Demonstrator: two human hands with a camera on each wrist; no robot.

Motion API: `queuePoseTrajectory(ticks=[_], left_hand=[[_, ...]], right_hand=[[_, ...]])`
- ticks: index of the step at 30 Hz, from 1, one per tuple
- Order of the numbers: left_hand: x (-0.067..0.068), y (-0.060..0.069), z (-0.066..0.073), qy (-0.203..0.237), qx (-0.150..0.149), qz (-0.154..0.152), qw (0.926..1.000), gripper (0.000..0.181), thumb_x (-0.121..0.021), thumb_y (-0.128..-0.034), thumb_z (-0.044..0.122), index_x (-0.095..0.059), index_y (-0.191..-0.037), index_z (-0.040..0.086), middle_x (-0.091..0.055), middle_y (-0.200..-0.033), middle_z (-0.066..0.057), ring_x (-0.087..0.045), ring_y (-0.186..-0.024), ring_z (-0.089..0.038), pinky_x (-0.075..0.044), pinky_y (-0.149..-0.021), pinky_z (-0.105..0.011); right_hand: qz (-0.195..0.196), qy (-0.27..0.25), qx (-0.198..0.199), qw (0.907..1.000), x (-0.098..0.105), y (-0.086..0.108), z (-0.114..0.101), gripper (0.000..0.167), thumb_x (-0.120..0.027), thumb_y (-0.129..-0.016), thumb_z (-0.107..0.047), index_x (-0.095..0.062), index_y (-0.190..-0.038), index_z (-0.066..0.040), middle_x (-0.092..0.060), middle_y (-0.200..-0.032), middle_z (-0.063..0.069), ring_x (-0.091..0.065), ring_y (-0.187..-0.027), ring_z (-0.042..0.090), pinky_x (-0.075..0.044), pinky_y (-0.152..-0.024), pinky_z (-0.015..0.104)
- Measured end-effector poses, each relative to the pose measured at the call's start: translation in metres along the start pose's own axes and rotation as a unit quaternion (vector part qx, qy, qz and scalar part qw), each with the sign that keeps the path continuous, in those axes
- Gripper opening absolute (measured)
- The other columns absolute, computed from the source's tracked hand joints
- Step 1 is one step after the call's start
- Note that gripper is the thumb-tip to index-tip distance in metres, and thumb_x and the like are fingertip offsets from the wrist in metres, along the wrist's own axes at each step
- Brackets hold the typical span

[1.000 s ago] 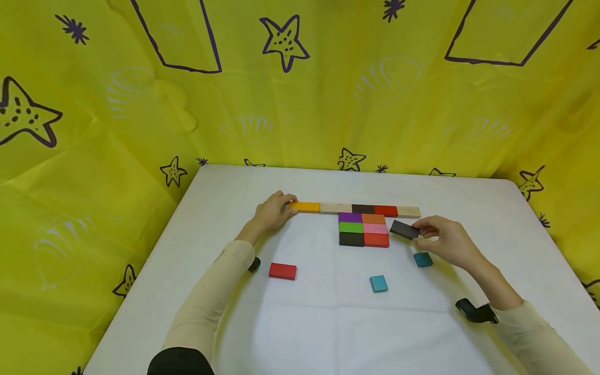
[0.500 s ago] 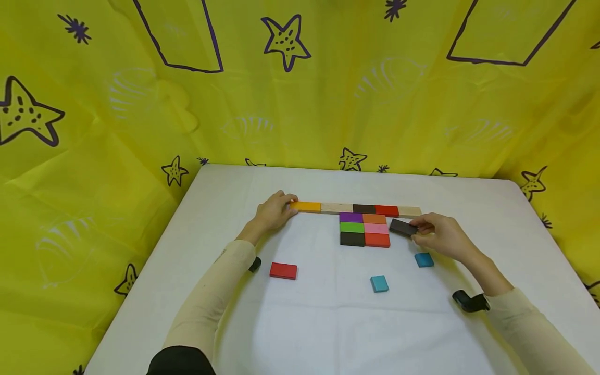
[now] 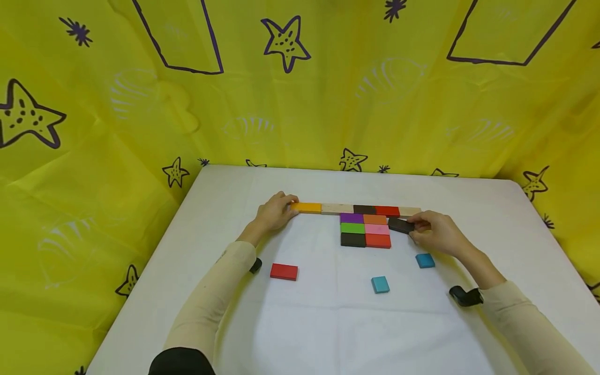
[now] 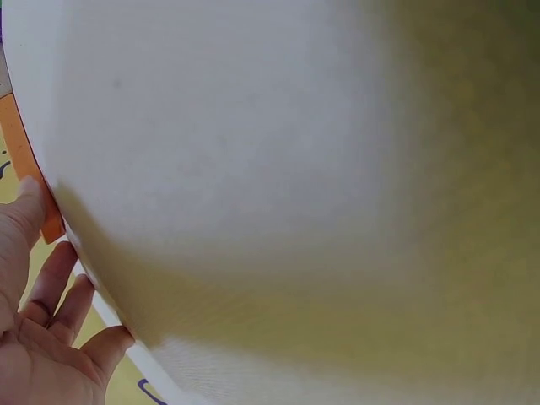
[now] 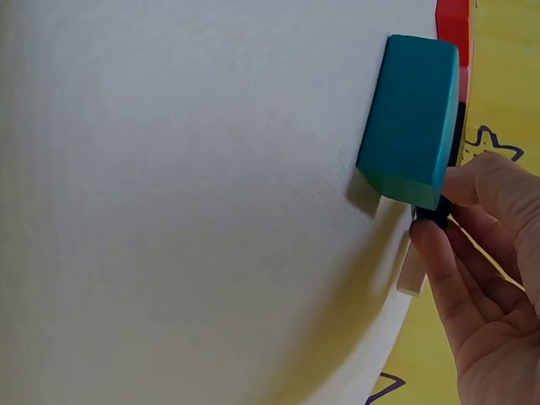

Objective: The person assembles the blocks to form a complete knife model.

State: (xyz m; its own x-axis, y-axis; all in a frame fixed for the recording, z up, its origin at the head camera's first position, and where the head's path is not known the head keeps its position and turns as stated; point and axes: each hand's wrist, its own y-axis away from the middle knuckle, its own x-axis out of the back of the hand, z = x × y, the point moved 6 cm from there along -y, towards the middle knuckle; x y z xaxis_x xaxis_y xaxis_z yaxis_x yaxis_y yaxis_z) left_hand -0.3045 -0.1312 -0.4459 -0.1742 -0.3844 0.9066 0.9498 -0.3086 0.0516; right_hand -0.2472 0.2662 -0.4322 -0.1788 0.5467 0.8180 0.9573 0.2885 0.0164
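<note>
In the head view my left hand [image 3: 275, 212] holds the left end of a yellow-orange block [image 3: 307, 208], which starts a long row. In the left wrist view its thumb lies against that block [image 4: 27, 160]. My right hand [image 3: 437, 233] pinches the right end of a black block [image 3: 400, 225], slightly tilted beside a two-column group. That group has purple [image 3: 351, 218], orange [image 3: 375, 220], green [image 3: 352, 228], pink [image 3: 376, 229], black [image 3: 353, 239] and red [image 3: 377, 240] blocks. The right wrist view shows the black block [image 5: 434, 213] mostly hidden behind a teal block [image 5: 409, 122].
The row continues with a pale wood block [image 3: 337, 209], a dark one [image 3: 364, 210], a red one [image 3: 387, 211] and another pale one [image 3: 409, 211]. Nearer lie a loose red block [image 3: 284, 272], a light-blue block [image 3: 380, 285] and a blue block [image 3: 425, 261].
My right hand has moved a little left and away from me, bringing the black block closer to the group and row. My left hand stays in place.
</note>
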Motion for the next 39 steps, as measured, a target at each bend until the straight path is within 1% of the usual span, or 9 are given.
queuePoseTrajectory(ticks=[7, 12, 16, 21, 23, 25, 29, 32, 39], left_hand=[[-0.001, -0.001, 0.0, -0.001, -0.003, 0.003, 1.0, 0.033, -0.063, -0.1029, 0.034, -0.062, -0.133, 0.022, -0.053, -0.105, -0.005, -0.053, -0.09, -0.021, -0.045, -0.075, -0.039], [-0.001, -0.001, 0.0, -0.003, -0.002, 0.005, 1.0, 0.032, -0.063, -0.1027, 0.034, -0.062, -0.132, 0.022, -0.053, -0.104, -0.005, -0.053, -0.089, -0.021, -0.046, -0.075, -0.039], [-0.002, -0.002, 0.0, -0.004, -0.002, 0.002, 1.0, 0.033, -0.063, -0.1028, 0.035, -0.062, -0.133, 0.022, -0.053, -0.104, -0.005, -0.053, -0.089, -0.021, -0.045, -0.075, -0.038], [-0.002, -0.002, 0.0, -0.007, 0.0, 0.003, 1.0, 0.034, -0.063, -0.1026, 0.036, -0.062, -0.133, 0.022, -0.053, -0.104, -0.004, -0.052, -0.089, -0.02, -0.044, -0.075, -0.038], [-0.001, -0.001, 0.0, -0.006, 0.0, 0.004, 1.0, 0.033, -0.063, -0.1027, 0.035, -0.062, -0.133, 0.022, -0.053, -0.103, -0.004, -0.052, -0.089, -0.02, -0.044, -0.074, -0.038], [-0.001, -0.001, 0.0, -0.006, -0.001, 0.005, 1.0, 0.033, -0.063, -0.1027, 0.035, -0.062, -0.133, 0.022, -0.053, -0.103, -0.004, -0.052, -0.089, -0.02, -0.044, -0.074, -0.038], [-0.001, -0.001, 0.0, -0.005, -0.001, 0.004, 1.0, 0.033, -0.063, -0.1026, 0.035, -0.063, -0.132, 0.022, -0.053, -0.102, -0.004, -0.052, -0.088, -0.02, -0.043, -0.074, -0.037], [-0.001, -0.001, 0.0, -0.006, 0.001, 0.003, 1.0, 0.033, -0.063, -0.1025, 0.035, -0.063, -0.133, 0.022, -0.053, -0.102, -0.004, -0.052, -0.088, -0.02, -0.043, -0.074, -0.037], [-0.001, -0.001, 0.0, -0.007, 0.003, 0.001, 1.0, 0.032, -0.063, -0.1028, 0.035, -0.062, -0.132, 0.022, -0.053, -0.103, -0.004, -0.052, -0.089, -0.02, -0.043, -0.075, -0.037]], right_hand=[[0.022, -0.001, -0.004, 0.9998, 0.0, 0.0, -0.001, 0.032, -0.073, -0.091, -0.003, -0.065, -0.121, 0.007, -0.066, -0.113, 0.025, -0.063, -0.1, 0.037, -0.055, -0.09, 0.055], [0.035, 0.0, -0.004, 0.9994, 0.001, -0.002, -0.002, 0.031, -0.075, -0.091, -0.004, -0.067, -0.119, 0.005, -0.068, -0.111, 0.023, -0.063, -0.097, 0.035, -0.056, -0.088, 0.051], [0.042, 0.002, -0.005, 0.9991, 0.001, -0.004, -0.003, 0.029, -0.075, -0.091, -0.005, -0.068, -0.118, 0.005, -0.068, -0.11, 0.023, -0.064, -0.096, 0.033, -0.056, -0.086, 0.048], [0.046, 0.005, -0.002, 0.9989, 0.001, -0.006, -0.005, 0.029, -0.075, -0.091, -0.005, -0.068, -0.117, 0.006, -0.068, -0.109, 0.023, -0.064, -0.095, 0.033, -0.056, -0.086, 0.05], [0.049, 0.007, 0.001, 0.9988, 0.001, -0.006, -0.005, 0.028, -0.075, -0.091, -0.006, -0.068, -0.117, 0.006, -0.068, -0.109, 0.023, -0.064, -0.094, 0.033, -0.056, -0.086, 0.049], [0.051, 0.01, 0.003, 0.9986, 0.002, -0.007, -0.006, 0.028, -0.075, -0.091, -0.006, -0.069, -0.116, 0.006, -0.069, -0.108, 0.022, -0.064, -0.094, 0.033, -0.056, -0.084, 0.044], [0.057, 0.014, 0.009, 0.9982, 0.002, -0.007, -0.006, 0.026, -0.075, -0.091, -0.007, -0.07, -0.113, 0.005, -0.07, -0.106, 0.021, -0.064, -0.092, 0.032, -0.051, -0.079, 0.025], [0.061, 0.015, 0.013, 0.998, 0.003, -0.009, -0.006, 0.025, -0.076, -0.09, -0.007, -0.07, -0.112, 0.005, -0.07, -0.103, 0.02, -0.064, -0.09, 0.031, -0.047, -0.075, 0.018], [0.067, 0.01, 0.014, 0.9976, 0.002, -0.01, -0.007, 0.025, -0.078, -0.089, -0.007, -0.07, -0.109, 0.006, -0.07, -0.099, 0.019, -0.064, -0.087, 0.03, -0.051, -0.075, 0.027]])
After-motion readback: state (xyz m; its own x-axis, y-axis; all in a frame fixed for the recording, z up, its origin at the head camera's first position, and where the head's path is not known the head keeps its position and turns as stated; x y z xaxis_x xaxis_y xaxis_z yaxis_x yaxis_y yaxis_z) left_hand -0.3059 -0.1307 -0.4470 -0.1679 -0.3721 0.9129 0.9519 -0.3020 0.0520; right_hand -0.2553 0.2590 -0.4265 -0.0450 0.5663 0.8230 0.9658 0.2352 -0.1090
